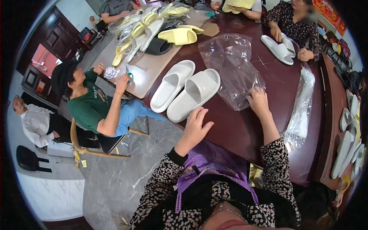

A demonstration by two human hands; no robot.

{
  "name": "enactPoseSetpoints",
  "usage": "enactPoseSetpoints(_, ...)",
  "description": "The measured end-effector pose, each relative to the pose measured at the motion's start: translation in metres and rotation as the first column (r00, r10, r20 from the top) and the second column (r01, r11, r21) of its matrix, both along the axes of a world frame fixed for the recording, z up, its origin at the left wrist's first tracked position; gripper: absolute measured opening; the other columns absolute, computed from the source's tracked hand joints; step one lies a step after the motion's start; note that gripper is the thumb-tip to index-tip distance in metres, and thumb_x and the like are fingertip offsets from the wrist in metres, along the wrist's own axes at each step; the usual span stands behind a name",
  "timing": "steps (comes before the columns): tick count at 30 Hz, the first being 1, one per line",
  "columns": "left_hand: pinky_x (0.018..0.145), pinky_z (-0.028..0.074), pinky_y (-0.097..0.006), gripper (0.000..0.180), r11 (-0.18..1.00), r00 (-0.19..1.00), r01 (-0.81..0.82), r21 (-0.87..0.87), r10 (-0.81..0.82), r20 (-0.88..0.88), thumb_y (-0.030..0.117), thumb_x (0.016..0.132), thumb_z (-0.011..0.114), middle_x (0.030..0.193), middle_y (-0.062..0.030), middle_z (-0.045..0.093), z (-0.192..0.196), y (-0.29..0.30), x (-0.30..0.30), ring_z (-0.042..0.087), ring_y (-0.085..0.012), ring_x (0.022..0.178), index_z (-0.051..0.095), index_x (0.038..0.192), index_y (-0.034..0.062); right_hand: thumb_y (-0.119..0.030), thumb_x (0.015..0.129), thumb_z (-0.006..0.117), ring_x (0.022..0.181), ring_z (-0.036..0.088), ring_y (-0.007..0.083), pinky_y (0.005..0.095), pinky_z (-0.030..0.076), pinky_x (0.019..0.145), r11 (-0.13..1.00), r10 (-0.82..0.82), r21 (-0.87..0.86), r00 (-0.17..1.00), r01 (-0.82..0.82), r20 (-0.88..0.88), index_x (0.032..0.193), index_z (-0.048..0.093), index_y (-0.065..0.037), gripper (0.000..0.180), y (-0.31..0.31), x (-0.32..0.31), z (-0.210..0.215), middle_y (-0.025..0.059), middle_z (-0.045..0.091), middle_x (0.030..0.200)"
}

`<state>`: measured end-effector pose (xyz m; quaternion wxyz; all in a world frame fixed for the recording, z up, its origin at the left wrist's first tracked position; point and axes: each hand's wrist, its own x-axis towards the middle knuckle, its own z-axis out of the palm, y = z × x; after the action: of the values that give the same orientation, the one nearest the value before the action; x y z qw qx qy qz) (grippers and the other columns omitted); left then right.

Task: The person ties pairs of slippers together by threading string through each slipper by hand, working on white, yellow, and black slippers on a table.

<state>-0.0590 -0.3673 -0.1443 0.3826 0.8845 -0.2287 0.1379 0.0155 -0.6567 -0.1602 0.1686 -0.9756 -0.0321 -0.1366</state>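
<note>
Right hand (258,102) pins a crinkled (clear, empty) plastic bag (230,69).

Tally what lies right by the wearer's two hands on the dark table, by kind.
White slippers: 2, side by side, by the left hand
Clear plastic bags: 1, loose, under the right hand
Stacks of clear bags: 1
Total: 4

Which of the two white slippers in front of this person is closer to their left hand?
The right-hand white slipper: its near end lies just beside the left hand, while the other white slipper lies farther left.
</note>
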Motion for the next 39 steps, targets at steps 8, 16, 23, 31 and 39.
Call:
enactPoseSetpoints(8,0.082,0.046,-0.032,0.043,0.952,0.93,0.041,-0.303,-0.147,-0.338,0.015,0.082,0.065,0.118,-0.014,0.049,0.005,-0.023,0.005,0.055,-0.0231,0.098,0.049,0.118,-0.0013,-0.006,0.08,0.056,0.077,0.057,0.039,0.0442,0.046,0.067,0.977,-0.165,0.196,0.892,0.088,0.422,0.084,0.056,0.001,0.008,-0.047,0.022,-0.01,0.0222,0.059,0.08)
enactPoseSetpoints(16,0.08,0.047,-0.031,0.041,0.954,0.988,0.066,-0.294,-0.103,-0.112,0.011,0.082,0.064,0.115,-0.0142,0.05,0.029,-0.009,0.006,0.056,-0.0231,0.093,0.049,0.118,-0.002,-0.007,0.088,0.053,0.068,0.05,0.0183,0.0302,0.043,0.063,0.88,-0.201,0.471,0.854,-0.057,0.48,0.087,0.053,0.001,0.008,-0.048,0.004,0.081,0.0105,0.053,0.073)
enactPoseSetpoints(23,0.077,0.047,-0.034,0.029,0.945,0.921,-0.243,-0.22,0.296,0.254,0.007,0.081,0.06,0.102,-0.0168,0.056,0.026,0.096,0.038,0.056,-0.028,0.089,0.054,0.108,-0.0035,-0.009,0.091,0.051,0.066,0.045,0.0097,0.0252,0.039,0.06,0.939,-0.06,0.295,0.764,-0.175,0.643,0.087,0.053,0.001,0.01,-0.01,0.047,0.147,0.0039,0.051,0.071)
enactPoseSetpoints(31,0.08,0.045,-0.04,0.019,0.841,0.856,-0.499,-0.208,0.516,0.035,0.011,0.084,0.056,0.1,-0.0181,0.059,-0.022,0.2,0.113,0.056,-0.0342,0.093,0.06,0.098,-0.0004,-0.009,0.088,0.052,0.066,0.049,0.0104,0.0258,0.042,0.06,0.861,0.13,0.313,0.769,-0.4,0.626,0.086,0.053,-0.001,0.009,0.095,0.171,0.202,0.0036,0.052,0.07)
enactPoseSetpoints(39,0.076,0.042,-0.042,0.012,0.869,0.861,-0.494,-0.035,0.495,0.119,0.014,0.082,0.057,0.095,-0.0119,0.06,-0.06,0.236,0.208,0.054,-0.0323,0.091,0.062,0.086,0.0042,-0.014,0.084,0.056,0.063,0.055,0.0242,0.0329,0.045,0.059,0.911,0.273,0.053,0.694,-0.41,0.666,0.084,0.053,0.0,0.015,0.225,0.316,0.238,0.0151,0.057,0.069)
